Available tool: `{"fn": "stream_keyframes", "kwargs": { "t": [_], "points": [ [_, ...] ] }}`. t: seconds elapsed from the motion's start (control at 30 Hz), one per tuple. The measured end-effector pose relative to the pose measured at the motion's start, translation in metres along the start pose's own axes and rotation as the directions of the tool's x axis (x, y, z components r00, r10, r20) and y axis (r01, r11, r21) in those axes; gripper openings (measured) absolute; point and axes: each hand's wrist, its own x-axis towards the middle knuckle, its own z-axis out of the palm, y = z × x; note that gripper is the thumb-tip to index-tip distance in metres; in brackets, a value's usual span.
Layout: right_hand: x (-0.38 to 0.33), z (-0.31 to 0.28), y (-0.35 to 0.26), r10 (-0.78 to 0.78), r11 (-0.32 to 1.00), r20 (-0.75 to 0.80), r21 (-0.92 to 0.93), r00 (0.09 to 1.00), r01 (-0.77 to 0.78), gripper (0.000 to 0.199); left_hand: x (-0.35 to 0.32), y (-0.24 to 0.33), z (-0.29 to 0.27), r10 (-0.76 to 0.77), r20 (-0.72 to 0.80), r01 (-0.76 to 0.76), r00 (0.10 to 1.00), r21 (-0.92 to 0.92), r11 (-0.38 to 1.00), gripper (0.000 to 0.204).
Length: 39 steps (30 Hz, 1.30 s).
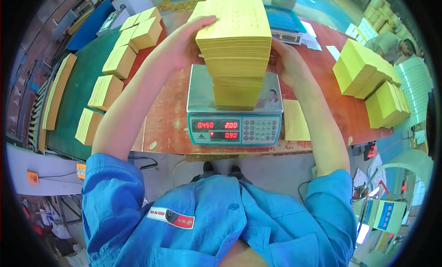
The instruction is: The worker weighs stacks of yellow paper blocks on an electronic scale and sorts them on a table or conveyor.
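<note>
At the far left, one long, narrow yellow-brown paper stack (59,92) lies along a dark green surface (69,117). Next come seven visible yellow rectangular paper blocks (105,93) in an uneven row, their layered edges showing as fine lines; the left forearm (142,94) passes close beside them.

The left hand (185,45) has its grip spread wide, thumb on the top edge and fingers against the left side of one thick upper paper stack (237,39), yellow and square-cornered with ridged sides. That stack is directly above one smaller yellow lower paper block (235,93) on the metal pan of a turquoise digital scale (272,129); whether the two touch cannot be told. Behind is one blue-trayed scale (287,23), partly hidden.

The right hand (289,63) holds the upper stack's right side, its grip wide too, some fingertips hidden. One flat yellow block (296,120) lies just beside the scale, on the worn red tabletop (165,124), partly covered by the right forearm (317,110). Farther right stand two clusters of yellow blocks (361,69), too overlapped to count, near one co-worker (389,45) and one pale green perforated panel (413,87)
</note>
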Motion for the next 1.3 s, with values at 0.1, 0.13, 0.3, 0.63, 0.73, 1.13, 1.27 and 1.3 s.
{"fn": "stream_keyframes", "kwargs": {
  "t": [0.1,0.13,0.3,0.63,0.73,1.13,1.27,1.3],
  "points": [
    [0.004,-0.002,0.010,0.033,0.999,-0.053,-0.007,0.998,-0.033,0.038,0.013,-0.003,-0.007,-0.031,0.033,0.029,0.999,0.064,0.998,0.072],
    [0.004,-0.003,0.013,0.030,1.000,-0.058,-0.001,0.998,-0.030,0.038,0.014,-0.006,-0.008,-0.040,0.036,0.038,0.999,0.065,0.997,0.072],
    [0.002,-0.005,0.019,0.018,1.000,-0.045,-0.005,0.999,-0.019,0.037,0.015,-0.011,-0.006,-0.019,0.030,0.016,0.999,0.110,0.994,0.073],
    [-0.002,-0.010,0.028,-0.026,0.997,-0.052,-0.076,0.998,0.022,0.036,0.013,-0.019,-0.003,-0.013,-0.003,0.013,1.000,0.246,0.969,0.078],
    [-0.001,-0.016,0.030,-0.035,0.968,-0.099,-0.252,0.994,0.009,0.041,0.014,-0.025,-0.002,0.026,0.006,-0.027,1.000,0.269,0.963,0.077],
    [0.057,0.017,0.077,-0.020,0.946,-0.253,0.309,0.967,0.100,0.065,0.049,-0.113,0.012,0.209,-0.066,-0.219,0.976,-0.371,0.903,0.080],
    [0.070,0.015,0.066,0.050,0.984,-0.245,0.179,0.968,-0.006,0.070,0.069,-0.128,-0.012,0.091,-0.194,-0.149,0.977,-0.309,0.939,0.078],
    [0.070,0.012,0.065,0.075,0.992,-0.311,0.120,0.948,-0.039,0.071,0.073,-0.141,-0.044,0.082,0.003,-0.055,0.997,-0.718,0.694,0.076]
  ]
}}
